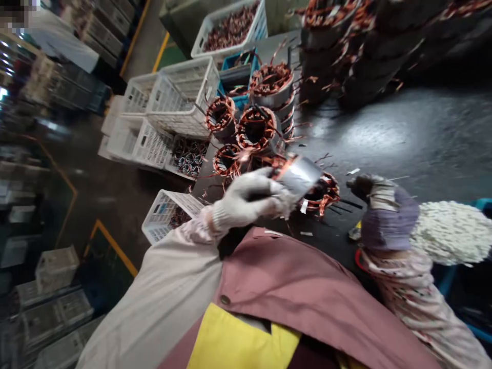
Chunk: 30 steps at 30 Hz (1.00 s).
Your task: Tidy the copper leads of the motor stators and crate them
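My left hand [249, 200], in a whitish glove, is closed on a motor stator [302, 177] with a smooth grey metal shell. The stator is tilted, and copper windings show at its left end. Just behind it to the right, another copper-wound stator [326, 192] rests on the dark table, with dark sticks beside it. My right hand [372, 189], in a dark, worn glove with a purple cuff, is over the table to the right, apart from the stators. Its fingers look drawn together; blur hides whether anything is in them.
Stacked stators [271, 84] stand beyond my left hand, and taller dark stacks [326, 51] at the back. White plastic crates [184, 87] and a blue bin [238, 72] are at left. A white fluffy pile [453, 230] lies at right. A person [65, 41] is at upper left.
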Each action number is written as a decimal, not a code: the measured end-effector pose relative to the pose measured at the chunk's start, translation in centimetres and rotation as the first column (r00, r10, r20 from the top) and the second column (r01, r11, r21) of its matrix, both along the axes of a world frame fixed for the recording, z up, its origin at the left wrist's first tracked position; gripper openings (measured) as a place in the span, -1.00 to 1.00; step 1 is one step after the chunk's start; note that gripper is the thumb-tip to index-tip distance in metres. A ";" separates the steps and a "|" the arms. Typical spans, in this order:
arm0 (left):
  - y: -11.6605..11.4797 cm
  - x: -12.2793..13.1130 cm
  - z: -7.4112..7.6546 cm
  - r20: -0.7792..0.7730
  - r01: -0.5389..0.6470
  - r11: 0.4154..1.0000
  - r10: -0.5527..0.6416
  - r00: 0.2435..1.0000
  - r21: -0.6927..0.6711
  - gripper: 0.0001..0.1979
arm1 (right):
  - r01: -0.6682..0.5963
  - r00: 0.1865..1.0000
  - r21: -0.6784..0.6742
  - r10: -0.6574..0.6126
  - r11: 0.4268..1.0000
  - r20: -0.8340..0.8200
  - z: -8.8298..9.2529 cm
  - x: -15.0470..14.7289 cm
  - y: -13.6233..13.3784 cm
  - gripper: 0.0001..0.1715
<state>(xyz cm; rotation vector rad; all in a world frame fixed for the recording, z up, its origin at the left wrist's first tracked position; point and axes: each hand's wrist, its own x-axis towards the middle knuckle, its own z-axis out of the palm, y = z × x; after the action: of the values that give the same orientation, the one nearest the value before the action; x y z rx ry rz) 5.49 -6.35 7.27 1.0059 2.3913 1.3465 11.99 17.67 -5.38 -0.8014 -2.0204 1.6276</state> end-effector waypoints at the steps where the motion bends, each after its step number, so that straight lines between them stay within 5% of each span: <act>1: -1.6 0.2 1.4 -0.082 -0.043 0.999 0.043 0.996 -0.003 -0.55 | -0.004 1.000 0.005 0.004 1.000 0.022 -0.1 0.4 -0.2 -0.55; 3: -4.4 -0.4 3.1 -0.253 -0.155 0.986 0.135 0.958 -0.060 -0.65 | 0.009 1.000 0.012 -0.009 1.000 0.028 -0.1 0.7 -0.6 -0.57; 5: -6.3 -2.4 2.7 -0.465 -0.340 0.918 0.216 0.859 -0.202 -0.67 | 0.010 1.000 0.080 -0.012 0.997 0.024 0.0 0.7 -1.0 -0.59; 7: -7.4 -5.2 0.6 -0.576 -0.500 0.760 0.205 0.791 -0.416 -0.66 | 0.010 1.000 0.145 -0.008 0.989 -0.011 0.2 0.6 -1.4 -0.60; 9: -8.0 -7.7 -2.1 -0.511 -0.487 0.601 0.146 0.847 -0.635 -0.70 | -0.007 0.999 0.210 0.018 0.978 -0.050 0.2 0.5 -1.6 -0.60; 12: -8.3 -9.1 -4.8 -0.410 -0.389 0.516 0.078 0.909 -0.764 -0.70 | -0.052 0.997 0.289 0.065 0.956 -0.037 -0.5 0.8 -1.3 -0.60; 15: -8.1 -8.7 -5.7 -0.434 -0.425 0.542 0.119 0.893 -0.725 -0.66 | -0.164 0.986 0.424 0.140 0.891 0.087 -1.4 1.0 -0.3 -0.58; 19: -7.9 -8.5 -5.7 -0.427 -0.464 0.546 0.203 0.881 -0.697 -0.64 | -0.490 0.872 0.622 0.337 0.611 0.356 -1.7 0.8 0.7 -0.61; 22: -8.7 -7.5 -4.8 -0.399 -0.427 0.658 0.204 0.894 -0.620 -0.68 | -0.656 0.748 0.644 0.451 0.393 0.487 -1.3 0.8 0.4 -0.58; 25: -9.5 -3.4 -3.0 -0.480 -0.535 0.764 0.340 0.809 -0.360 -0.74 | -0.723 0.668 0.637 0.510 0.268 0.543 -1.1 1.0 -1.0 -0.54; 27: -8.7 0.6 -2.3 -0.474 -0.566 0.802 0.430 0.769 -0.190 -0.75 | -0.734 0.652 0.626 0.532 0.264 0.540 -1.3 0.9 -2.2 -0.68; 28: -7.6 2.5 -2.4 -0.419 -0.504 0.850 0.406 0.812 -0.154 -0.74 | -0.729 0.661 0.617 0.542 0.297 0.520 -1.4 0.6 -2.6 -0.74; 30: -4.3 5.0 -3.6 -0.262 -0.251 0.940 0.188 0.946 -0.232 -0.73 | -0.685 0.714 0.586 0.557 0.433 0.424 -1.7 0.1 -2.9 -0.69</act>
<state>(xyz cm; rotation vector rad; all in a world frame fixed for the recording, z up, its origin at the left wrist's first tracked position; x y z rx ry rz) 10.47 -10.69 3.67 0.8876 2.8426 0.9763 12.04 14.76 -7.06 0.1789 -2.9979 0.8353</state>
